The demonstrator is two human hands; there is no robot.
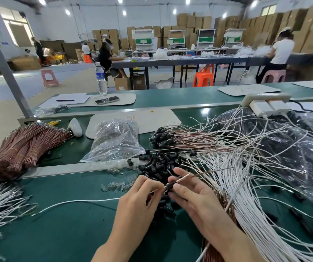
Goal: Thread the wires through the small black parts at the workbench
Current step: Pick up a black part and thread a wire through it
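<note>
The left hand [138, 201] pinches the near end of a thin copper-coloured wire [183, 178], while the right hand [195, 197] grips a small black part [170, 186] between thumb and fingertips; the wire seems to run through it, though fingers hide the entry. Just beyond both hands lies a heap of loose black parts [157, 163], white wires [246, 186] fan out right of the right hand, and a clear bag [116, 140] sits farther beyond the left.

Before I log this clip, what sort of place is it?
Probably a factory assembly hall: a long green workbench heaped with white wires and small black parts, cardboard boxes stacked along the back wall, and other workers seated at long tables.
</note>
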